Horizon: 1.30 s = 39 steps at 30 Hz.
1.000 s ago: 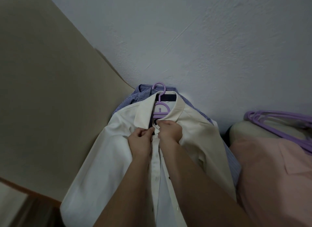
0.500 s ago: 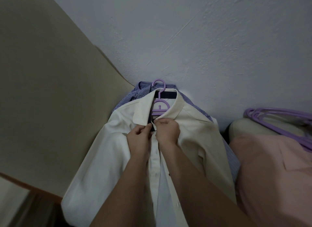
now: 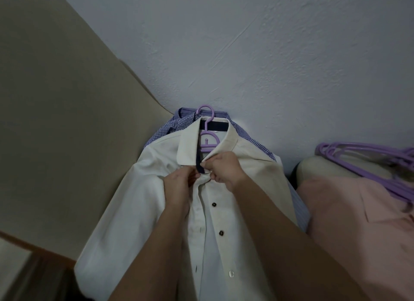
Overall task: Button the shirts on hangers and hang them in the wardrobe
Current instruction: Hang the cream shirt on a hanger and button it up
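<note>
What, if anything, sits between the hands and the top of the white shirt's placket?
Nothing visible. The left hand and right hand both already pinch the white shirt at its collar, just below the purple hanger. The checked blue shirt lies behind it, out of the way.

- Only one view is supplied, taken from a wide-angle camera worn on the head.
- The camera is aimed forward and down, so that both forearms are seen entering from 6 o'clock.
- The scene is viewed from close range: the cream shirt (image 3: 139, 211) fills the lower centre.
- A white wall (image 3: 268, 54) is seen towards 12 o'clock and a beige panel (image 3: 56, 99) towards 9 o'clock.
- Straight edges are bent by the lens near the borders.
</note>
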Tool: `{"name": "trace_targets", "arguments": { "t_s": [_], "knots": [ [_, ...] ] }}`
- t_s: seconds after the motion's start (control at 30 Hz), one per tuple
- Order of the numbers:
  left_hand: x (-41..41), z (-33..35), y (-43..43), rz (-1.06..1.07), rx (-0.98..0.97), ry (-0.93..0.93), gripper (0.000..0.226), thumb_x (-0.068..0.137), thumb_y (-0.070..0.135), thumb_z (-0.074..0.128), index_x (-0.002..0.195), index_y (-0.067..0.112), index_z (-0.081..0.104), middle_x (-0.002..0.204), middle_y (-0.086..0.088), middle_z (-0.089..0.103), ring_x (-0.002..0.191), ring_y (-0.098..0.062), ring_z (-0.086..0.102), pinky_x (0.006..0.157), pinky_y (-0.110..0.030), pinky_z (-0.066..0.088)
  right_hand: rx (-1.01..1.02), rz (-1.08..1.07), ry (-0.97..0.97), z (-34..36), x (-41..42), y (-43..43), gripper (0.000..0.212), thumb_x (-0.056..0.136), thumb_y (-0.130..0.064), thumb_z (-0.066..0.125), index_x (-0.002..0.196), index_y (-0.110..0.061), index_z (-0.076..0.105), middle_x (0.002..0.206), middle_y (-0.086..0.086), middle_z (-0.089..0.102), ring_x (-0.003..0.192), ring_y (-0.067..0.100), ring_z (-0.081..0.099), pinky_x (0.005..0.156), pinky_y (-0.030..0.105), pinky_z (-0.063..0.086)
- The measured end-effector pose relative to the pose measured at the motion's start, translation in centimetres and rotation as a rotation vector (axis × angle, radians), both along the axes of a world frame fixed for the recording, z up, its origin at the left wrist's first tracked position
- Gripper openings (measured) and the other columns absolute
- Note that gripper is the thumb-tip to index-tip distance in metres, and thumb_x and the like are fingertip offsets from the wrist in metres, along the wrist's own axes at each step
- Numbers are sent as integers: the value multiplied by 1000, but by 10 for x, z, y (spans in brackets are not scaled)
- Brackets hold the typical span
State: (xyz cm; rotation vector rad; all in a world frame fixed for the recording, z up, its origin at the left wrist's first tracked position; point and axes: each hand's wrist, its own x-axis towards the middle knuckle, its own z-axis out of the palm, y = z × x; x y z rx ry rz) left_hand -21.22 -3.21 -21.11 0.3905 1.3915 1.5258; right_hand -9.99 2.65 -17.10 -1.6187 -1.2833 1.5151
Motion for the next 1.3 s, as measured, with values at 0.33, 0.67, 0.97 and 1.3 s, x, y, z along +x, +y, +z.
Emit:
{"name": "trace_targets", "arguments": {
  "t_s": [0.33,0.67,0.97,1.3],
  "knots": [
    [-7,6,3,-109,-40,48,9,86,-2,72,93,-7,74,75,-16,70,64,-19,62,64,-22,56,157,82,-275,0,-8,5,20,85,-15,66,65,-15,66,61,3,64,54,21,61,55,31,55],
    [-11,7,13,-147,-127,174,9,88,3,73,91,-5,75,87,-23,75,76,-27,69,75,-35,61,506,397,-836,19,-12,-14,6,85,-24,60,84,-18,63,94,6,66,90,31,65,71,31,49],
    [-1,5,7,-89,-43,466,11,90,8,67,84,8,76,75,-11,75,71,-22,68,75,-42,59,657,242,-831,4,-15,-14,16,93,-22,51,98,-14,64,105,5,63,95,27,64,68,30,38],
    [-1,35,41,-196,-87,838,17,82,29,68,76,12,69,70,-3,69,76,-26,66,68,-35,49,524,15,-404,7,-2,3,6,76,-26,65,72,-21,64,73,-7,63,74,14,63,77,39,55]
  ]
}}
